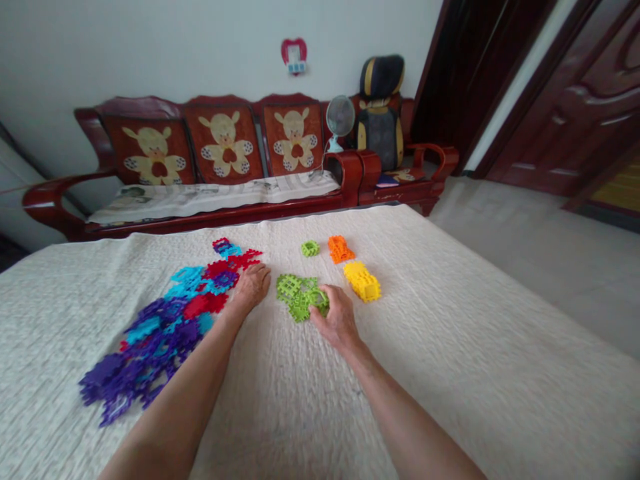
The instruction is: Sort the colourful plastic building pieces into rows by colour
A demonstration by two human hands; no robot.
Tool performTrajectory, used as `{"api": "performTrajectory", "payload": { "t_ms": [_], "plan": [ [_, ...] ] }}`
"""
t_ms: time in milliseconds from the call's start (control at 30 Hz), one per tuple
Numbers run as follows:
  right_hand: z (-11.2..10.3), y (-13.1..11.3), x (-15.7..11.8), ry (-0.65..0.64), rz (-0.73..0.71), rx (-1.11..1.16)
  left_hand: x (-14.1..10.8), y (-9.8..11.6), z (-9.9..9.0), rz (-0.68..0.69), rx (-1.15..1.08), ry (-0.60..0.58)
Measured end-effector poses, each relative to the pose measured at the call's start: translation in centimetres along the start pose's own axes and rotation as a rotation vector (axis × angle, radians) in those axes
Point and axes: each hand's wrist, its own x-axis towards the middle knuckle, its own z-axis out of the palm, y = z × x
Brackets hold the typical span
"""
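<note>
My right hand point(339, 317) has its thumb and fingers closed around a green interlocking toy piece point(321, 303) at the right side of a small green pile point(295, 291). My left hand point(253, 285) rests on the cloth between that pile and the red pieces point(220, 268), fingers lying down with nothing seen in them; its fingertips are partly hidden. Beside my left forearm spreads a heap of notched purple pieces point(173, 337), mixed with light blue pieces point(186, 280) and red ones.
Beyond the green pile sit a green joined piece point(311, 249), an orange stack point(341, 249) and a yellow block-shaped stack point(362, 281). A cream quilted cloth point(450, 347) covers the table. Behind it stand a wooden sofa point(350, 177), a small fan point(341, 120) and a chair cushion point(380, 133).
</note>
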Motion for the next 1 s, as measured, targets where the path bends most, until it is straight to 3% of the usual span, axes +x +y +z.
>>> {"api": "performTrajectory", "payload": {
  "t_ms": [167, 400, 533, 667, 800, 1000],
  "plan": [
    [0.5, -0.4, 2.3, 0.081, 0.011, 0.071, 0.9, 0.2, 0.1, -0.058, 0.019, 0.036],
    [3.4, 0.4, 12.3, 0.057, 0.063, -0.079, 0.5, -0.2, 0.9, -0.052, -0.036, 0.139],
    [4.8, 1.3, 15.7, -0.024, 0.118, -0.222, 0.4, -0.1, 0.7, -0.052, -0.032, 0.139],
    [6.0, 2.3, 16.7, -0.085, 0.156, -0.287, 0.4, 0.2, 0.4, -0.06, -0.037, 0.147],
    [7.0, 3.3, 16.5, -0.068, 0.13, -0.274, 0.4, 0.4, 0.4, -0.071, -0.043, 0.14],
    [7.3, 3.3, 16.0, -0.138, 0.192, -0.312, 0.3, 0.4, 0.4, -0.093, -0.046, 0.125]
  ]
}}
